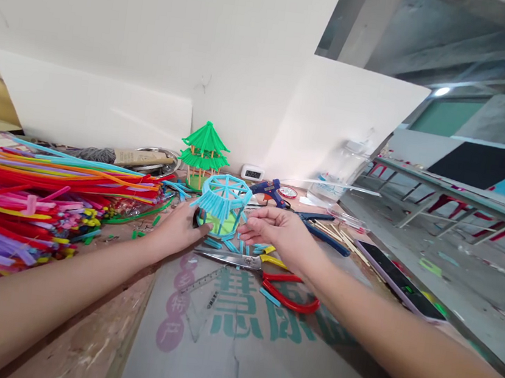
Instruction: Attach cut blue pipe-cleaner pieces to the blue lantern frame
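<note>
A small pavilion model [226, 195] built of light-blue pipe cleaners stands upright, with a ring-shaped open top, sloping roof strips, thin posts and a yellow-green base. My left hand [180, 229] grips its left side low down, the fingers partly hidden behind it. Close by its right side, my right hand [277, 232] has its fingers drawn together in a pinch; whatever lies between the fingertips is too small to make out. Cut bits of light-blue pipe cleaner [213, 243] are scattered below the model. Just in front lie scissors [290, 289] with red and yellow handles.
Bundles of coloured pipe cleaners [25, 204] crowd the left. Behind stand a green tiered pavilion [205, 152], a small digital clock [253, 172] and a blue glue gun [270, 191]. To the right are pliers [325, 231], wooden sticks [347, 240], a phone [400, 278] and a plastic bottle [334, 174].
</note>
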The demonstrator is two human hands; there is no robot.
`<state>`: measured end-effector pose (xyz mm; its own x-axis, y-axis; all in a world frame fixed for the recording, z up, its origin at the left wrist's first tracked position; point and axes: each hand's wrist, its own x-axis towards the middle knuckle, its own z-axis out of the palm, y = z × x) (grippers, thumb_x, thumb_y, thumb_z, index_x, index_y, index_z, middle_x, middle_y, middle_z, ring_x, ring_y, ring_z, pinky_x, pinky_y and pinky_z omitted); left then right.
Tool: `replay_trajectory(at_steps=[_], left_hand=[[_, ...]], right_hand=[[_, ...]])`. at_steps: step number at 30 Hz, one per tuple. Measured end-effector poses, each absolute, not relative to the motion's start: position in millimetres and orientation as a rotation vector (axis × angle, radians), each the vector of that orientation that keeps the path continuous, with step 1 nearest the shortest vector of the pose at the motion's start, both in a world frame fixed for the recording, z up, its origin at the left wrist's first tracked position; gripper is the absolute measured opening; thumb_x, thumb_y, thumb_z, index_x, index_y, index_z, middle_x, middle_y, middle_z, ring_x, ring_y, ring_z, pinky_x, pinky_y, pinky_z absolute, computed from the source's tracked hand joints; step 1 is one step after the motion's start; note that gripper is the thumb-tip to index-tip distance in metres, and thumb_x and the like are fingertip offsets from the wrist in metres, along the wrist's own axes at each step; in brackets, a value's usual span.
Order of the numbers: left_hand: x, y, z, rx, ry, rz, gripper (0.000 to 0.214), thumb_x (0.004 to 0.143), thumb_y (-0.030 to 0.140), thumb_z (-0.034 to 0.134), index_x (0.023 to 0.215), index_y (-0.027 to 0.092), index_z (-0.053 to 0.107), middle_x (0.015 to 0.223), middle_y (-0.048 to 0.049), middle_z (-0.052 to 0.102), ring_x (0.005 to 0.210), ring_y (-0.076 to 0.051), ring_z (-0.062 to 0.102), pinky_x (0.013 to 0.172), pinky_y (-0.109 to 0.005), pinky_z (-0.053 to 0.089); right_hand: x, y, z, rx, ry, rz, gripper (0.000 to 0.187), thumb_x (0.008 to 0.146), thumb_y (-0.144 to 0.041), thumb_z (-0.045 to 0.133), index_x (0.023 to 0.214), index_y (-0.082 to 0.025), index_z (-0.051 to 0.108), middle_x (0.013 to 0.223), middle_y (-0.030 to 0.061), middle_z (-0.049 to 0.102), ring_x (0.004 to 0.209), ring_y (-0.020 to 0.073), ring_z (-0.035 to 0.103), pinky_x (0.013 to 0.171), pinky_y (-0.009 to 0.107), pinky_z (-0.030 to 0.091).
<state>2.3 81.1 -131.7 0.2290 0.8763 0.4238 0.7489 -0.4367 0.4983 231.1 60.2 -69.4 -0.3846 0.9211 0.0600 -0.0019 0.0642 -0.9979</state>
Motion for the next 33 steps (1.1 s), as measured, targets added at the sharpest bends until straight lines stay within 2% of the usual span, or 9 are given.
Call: replay_trajectory(at_steps=[5,9,13,19,24,33], left_hand=[[3.1,80.0,-130.7,2.300,1.527,1.000,0.022,0.082,0.037,0.054,0.090,0.018,0.061,0.079,-0.0021,0.063,0.075,-0.019,0.057,0.064,-0.028,0.043],[3.0,80.6,-131.9,2.287,1.525,1.021,0.023,0.081,0.038,0.055,0.090,0.018,0.061,0.076,-0.0019,0.061,0.073,-0.019,0.056,0.063,-0.028,0.042],[3.4,79.5,-131.0,2.308,1.523,1.027,0.023,0.082,0.038,0.054,0.088,0.017,0.061,0.075,-0.0023,0.060,0.074,-0.020,0.056,0.065,-0.029,0.042],[3.9,77.6,-127.6,2.369,1.441,1.059,0.018,0.082,0.030,0.054,0.091,0.016,0.060,0.088,-0.0039,0.063,0.080,-0.019,0.055,0.072,-0.029,0.044],[4.1,77.8,-127.1,2.419,1.437,1.087,0.017,0.081,0.028,0.056,0.094,0.018,0.060,0.097,-0.0056,0.062,0.090,-0.022,0.054,0.080,-0.034,0.044],[5.8,75.3,-126.6,2.462,1.458,1.066,0.011,0.084,0.029,0.055,0.089,0.019,0.057,0.090,-0.0050,0.059,0.090,-0.023,0.053,0.080,-0.036,0.043]], right_hand=[[210.2,54.7,-75.0,-0.866,-1.370,1.459,0.028,0.068,-0.039,0.078,0.076,-0.017,0.063,0.065,0.0000,0.069,0.055,0.0101,0.062,0.053,0.024,0.051],[210.8,51.8,-73.2,-0.791,-1.302,1.414,0.033,0.062,-0.032,0.082,0.087,-0.019,0.066,0.071,-0.0003,0.071,0.062,0.0112,0.064,0.061,0.026,0.053],[217.5,54.2,-72.6,-0.848,-1.279,1.396,0.029,0.061,-0.029,0.083,0.082,-0.016,0.068,0.072,0.0017,0.072,0.064,0.0130,0.066,0.068,0.031,0.056],[217.0,57.0,-78.8,-0.878,-1.314,1.391,0.029,0.067,-0.040,0.079,0.075,-0.015,0.065,0.068,0.0020,0.070,0.058,0.0115,0.064,0.059,0.026,0.054],[209.7,52.3,-86.2,-0.832,-1.289,1.395,0.030,0.070,-0.041,0.077,0.075,-0.015,0.062,0.065,0.0005,0.067,0.057,0.0110,0.061,0.054,0.024,0.050],[204.2,45.5,-85.9,-0.840,-1.200,1.445,0.028,0.070,-0.037,0.077,0.072,-0.014,0.062,0.064,-0.0004,0.064,0.053,0.0079,0.055,0.050,0.021,0.044]])
